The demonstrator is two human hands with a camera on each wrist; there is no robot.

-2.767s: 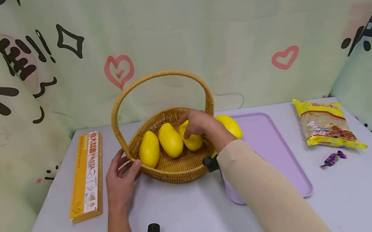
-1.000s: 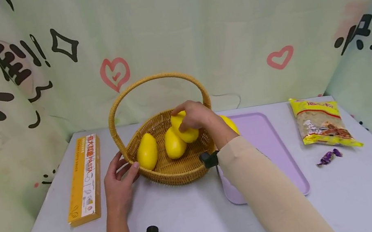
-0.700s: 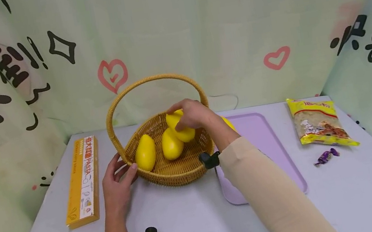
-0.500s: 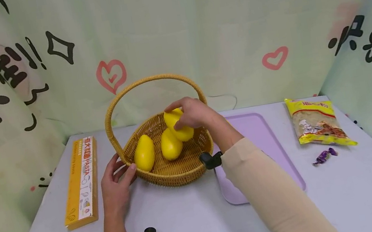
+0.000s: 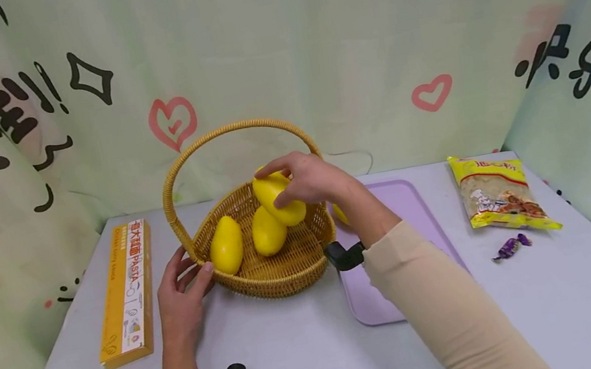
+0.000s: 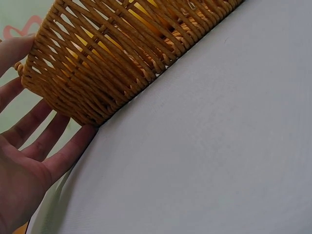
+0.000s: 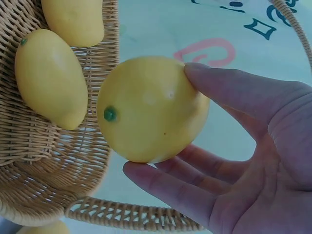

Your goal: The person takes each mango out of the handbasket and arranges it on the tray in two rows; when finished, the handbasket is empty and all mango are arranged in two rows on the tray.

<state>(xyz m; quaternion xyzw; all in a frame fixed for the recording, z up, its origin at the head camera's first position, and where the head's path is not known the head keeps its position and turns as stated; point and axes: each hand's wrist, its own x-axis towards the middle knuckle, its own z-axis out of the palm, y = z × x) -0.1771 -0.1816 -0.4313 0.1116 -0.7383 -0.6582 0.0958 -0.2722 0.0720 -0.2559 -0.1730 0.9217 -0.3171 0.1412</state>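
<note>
A wicker basket (image 5: 274, 286) with a tall hoop handle stands mid-table. My left hand (image 5: 182, 303) grips its left side, thumb at the rim and fingers spread along the outer wall, as the left wrist view shows. My right hand (image 5: 309, 179) holds a yellow mango (image 7: 151, 109) between thumb and fingers, tilted up over the basket's back right. Its green stem nub faces the right wrist camera. Two more mangoes lie in the basket, a middle mango (image 5: 269, 231) and a left mango (image 5: 226, 245). The held mango overlaps the middle one in the head view.
Right of the basket lies a lilac tray (image 5: 372, 303), partly behind my right forearm, with a mango (image 5: 340, 214) mostly hidden on it. A yellow pasta box (image 5: 125, 294) lies at left. A yellow food bag (image 5: 502, 194) and a purple wrapped candy (image 5: 511, 246) lie at right.
My right hand has taken hold of the rightmost mango in the basket and raised it up and to the left. The left hand keeps its place on the basket. The head view has shifted slightly.
</note>
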